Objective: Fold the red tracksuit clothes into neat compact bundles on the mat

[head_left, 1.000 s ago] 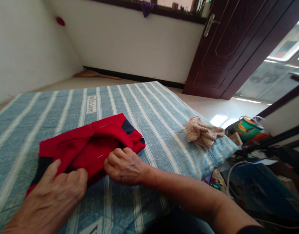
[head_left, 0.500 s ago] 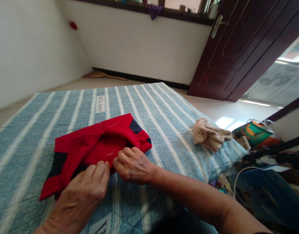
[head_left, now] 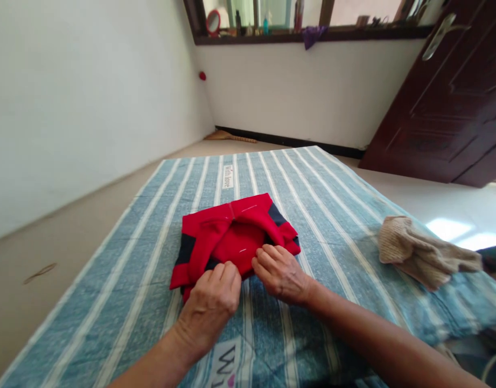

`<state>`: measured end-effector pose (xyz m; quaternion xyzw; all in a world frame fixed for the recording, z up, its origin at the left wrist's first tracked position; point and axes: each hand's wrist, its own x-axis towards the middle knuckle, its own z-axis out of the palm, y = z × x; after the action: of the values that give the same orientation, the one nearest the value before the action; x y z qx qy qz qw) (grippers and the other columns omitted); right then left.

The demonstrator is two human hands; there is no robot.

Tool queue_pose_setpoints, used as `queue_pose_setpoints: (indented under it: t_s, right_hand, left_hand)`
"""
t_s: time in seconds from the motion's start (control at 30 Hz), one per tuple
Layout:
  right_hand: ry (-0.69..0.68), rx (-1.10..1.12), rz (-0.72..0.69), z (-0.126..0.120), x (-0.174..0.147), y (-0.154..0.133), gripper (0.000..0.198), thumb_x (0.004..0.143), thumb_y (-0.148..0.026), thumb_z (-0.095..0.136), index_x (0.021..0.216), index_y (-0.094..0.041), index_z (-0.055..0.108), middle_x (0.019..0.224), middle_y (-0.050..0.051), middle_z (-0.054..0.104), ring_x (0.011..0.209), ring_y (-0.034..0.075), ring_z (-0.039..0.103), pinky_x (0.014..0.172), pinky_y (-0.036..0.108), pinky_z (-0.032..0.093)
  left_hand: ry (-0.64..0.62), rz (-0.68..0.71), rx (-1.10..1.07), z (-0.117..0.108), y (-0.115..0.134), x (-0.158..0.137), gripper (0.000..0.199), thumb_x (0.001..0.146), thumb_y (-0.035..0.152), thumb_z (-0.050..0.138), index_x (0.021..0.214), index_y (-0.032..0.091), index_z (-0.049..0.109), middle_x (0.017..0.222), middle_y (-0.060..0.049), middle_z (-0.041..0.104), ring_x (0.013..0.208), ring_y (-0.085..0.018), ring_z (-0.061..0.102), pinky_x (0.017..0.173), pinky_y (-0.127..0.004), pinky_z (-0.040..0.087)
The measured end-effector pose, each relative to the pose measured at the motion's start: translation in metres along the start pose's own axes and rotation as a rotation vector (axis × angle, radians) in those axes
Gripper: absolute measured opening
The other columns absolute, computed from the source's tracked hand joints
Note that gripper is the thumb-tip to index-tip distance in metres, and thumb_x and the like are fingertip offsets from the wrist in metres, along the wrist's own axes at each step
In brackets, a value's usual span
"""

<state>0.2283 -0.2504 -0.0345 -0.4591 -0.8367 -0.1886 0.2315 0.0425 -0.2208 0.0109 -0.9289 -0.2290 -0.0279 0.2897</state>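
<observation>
A folded red garment with dark navy panels lies on the striped bed cover, its rounded collar-like opening showing on top. My left hand has its fingers closed on the garment's near edge, left of the middle. On the same edge, a little to the right, my right hand grips the cloth with curled fingers. The fingertips of both hands are partly hidden against the red fabric.
A crumpled beige knit cloth rests on the right side of the bed. A dark red door stands at the right. Beyond the bed, a broom lies by the wall, under a window sill with small items.
The view has turned left, so the bed, garment and hands appear further right. Both hands keep their hold on the near edge, and the garment looks almost the same.
</observation>
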Motion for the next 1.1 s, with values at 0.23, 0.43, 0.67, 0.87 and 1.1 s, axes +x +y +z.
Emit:
queue_pose_setpoints:
  t_s: [0.23, 0.43, 0.67, 0.87, 1.1]
  right_hand:
    - [0.001, -0.017, 0.010, -0.002, -0.002, -0.010, 0.021, 0.092, -0.011, 0.040, 0.091, -0.010, 0.061, 0.095, 0.013, 0.058, 0.091, 0.025, 0.048, 0.071, 0.036, 0.042]
    - [0.027, -0.019, 0.004, -0.005, -0.002, -0.013, 0.025, 0.093, -0.011, 0.037, 0.092, -0.010, 0.061, 0.094, 0.013, 0.059, 0.092, 0.025, 0.049, 0.075, 0.037, 0.043]
    - [0.097, 0.021, -0.024, -0.005, -0.005, -0.015, 0.034, 0.095, -0.011, 0.029, 0.088, -0.012, 0.062, 0.090, 0.013, 0.059, 0.088, 0.024, 0.050, 0.073, 0.038, 0.044]
    - [0.092, 0.044, -0.027, -0.003, -0.005, -0.016, 0.032, 0.094, -0.011, 0.032, 0.084, -0.012, 0.062, 0.086, 0.012, 0.058, 0.082, 0.022, 0.050, 0.070, 0.036, 0.044]
    - [0.122, 0.070, -0.050, -0.001, -0.013, -0.019, 0.029, 0.094, -0.010, 0.033, 0.091, -0.010, 0.062, 0.093, 0.014, 0.059, 0.093, 0.025, 0.052, 0.074, 0.037, 0.046]
  left_hand:
    - [-0.222, 0.015, -0.094, -0.009, 0.001, 0.007, 0.016, 0.082, 0.003, 0.043, 0.080, 0.017, 0.052, 0.075, -0.003, 0.055, 0.069, -0.020, 0.056, 0.057, -0.030, 0.046]
    - [-0.317, 0.039, -0.150, -0.008, -0.004, 0.012, 0.017, 0.081, 0.002, 0.040, 0.087, 0.016, 0.048, 0.080, -0.004, 0.054, 0.070, -0.019, 0.057, 0.058, -0.028, 0.047]
    - [-0.361, -0.041, -0.333, -0.011, -0.009, 0.017, 0.021, 0.079, 0.005, 0.040, 0.093, 0.016, 0.051, 0.087, -0.007, 0.058, 0.078, -0.023, 0.060, 0.067, -0.035, 0.050]
    - [-0.371, -0.184, -0.612, -0.016, -0.009, 0.039, 0.016, 0.084, 0.012, 0.040, 0.089, 0.018, 0.054, 0.085, -0.004, 0.060, 0.076, -0.019, 0.060, 0.069, -0.030, 0.048]
    - [-0.293, -0.329, -0.605, 0.003, 0.007, 0.043, 0.018, 0.090, 0.015, 0.037, 0.087, 0.019, 0.054, 0.078, -0.002, 0.057, 0.074, -0.017, 0.059, 0.063, -0.027, 0.045]
